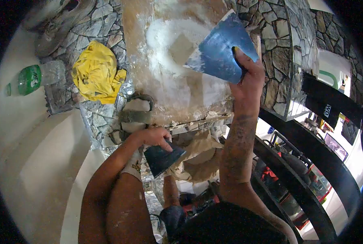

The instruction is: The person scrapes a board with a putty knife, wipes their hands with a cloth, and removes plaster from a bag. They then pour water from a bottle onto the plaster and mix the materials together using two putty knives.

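Observation:
My right hand (248,75) is closed on a wide blue scraper blade (222,51), its thumb lying on the flat face. The blade's left corner touches the board (169,101), close to a heap of white powder (157,44) with a grey-beige wet patch (182,49) in its middle. Lower down, my left hand (155,137) grips a smaller dark scraper (162,157) that tilts downward. Just right of that scraper sits an opened brown paper bag (206,156) with pale powder inside.
A crumpled yellow cloth (96,71) and a plastic bottle with a green label (31,79) lie left of the board. Flip-flops (136,110) rest at its lower left. Black curved rails (295,179) run along the right, beside a stone-patterned block (277,53).

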`<action>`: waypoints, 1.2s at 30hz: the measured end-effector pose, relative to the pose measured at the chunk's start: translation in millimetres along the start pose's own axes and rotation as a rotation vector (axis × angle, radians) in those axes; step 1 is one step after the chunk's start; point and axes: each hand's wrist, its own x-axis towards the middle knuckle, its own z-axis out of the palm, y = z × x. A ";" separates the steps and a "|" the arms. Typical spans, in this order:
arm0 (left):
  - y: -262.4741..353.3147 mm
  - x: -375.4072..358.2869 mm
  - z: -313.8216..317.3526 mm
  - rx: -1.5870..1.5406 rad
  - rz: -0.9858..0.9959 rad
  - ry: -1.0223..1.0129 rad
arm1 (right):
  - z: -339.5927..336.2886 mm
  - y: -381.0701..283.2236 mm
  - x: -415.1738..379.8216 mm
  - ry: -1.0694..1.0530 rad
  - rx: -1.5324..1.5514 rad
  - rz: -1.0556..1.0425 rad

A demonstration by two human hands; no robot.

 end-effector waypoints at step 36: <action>188.5 2.6 -88.7 0.153 0.294 1.409 | 7.4 50.2 -38.1 0.133 -0.972 -0.382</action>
